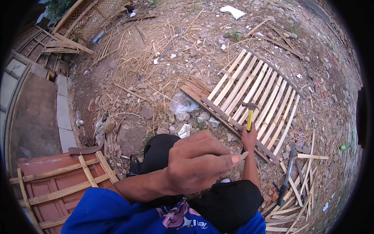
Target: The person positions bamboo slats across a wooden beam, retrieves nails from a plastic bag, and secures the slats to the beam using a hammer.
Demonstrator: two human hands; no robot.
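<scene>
My left hand (pixel 198 162) is raised close to the camera with its fingers curled and thumb pressed in. A small pale pointed bit shows at the thumb tip; I cannot make out what it is. Farther out, my right hand (pixel 249 138) is wrapped round the yellow handle of a claw hammer (pixel 249 113), its metal head up. Behind the hammer lies a panel of pale wooden slats (pixel 237 87) fixed across two darker rails. Its near rail (pixel 222 111) rests by a weathered reddish-brown board (pixel 194 89).
Loose slats (pixel 288 212) and a dark long tool or bar (pixel 287 175) lie at the right. A reddish panelled door (pixel 50 189) with a wooden frame is at the lower left. Stones, straw and a clear plastic bag (pixel 183 104) litter the ground.
</scene>
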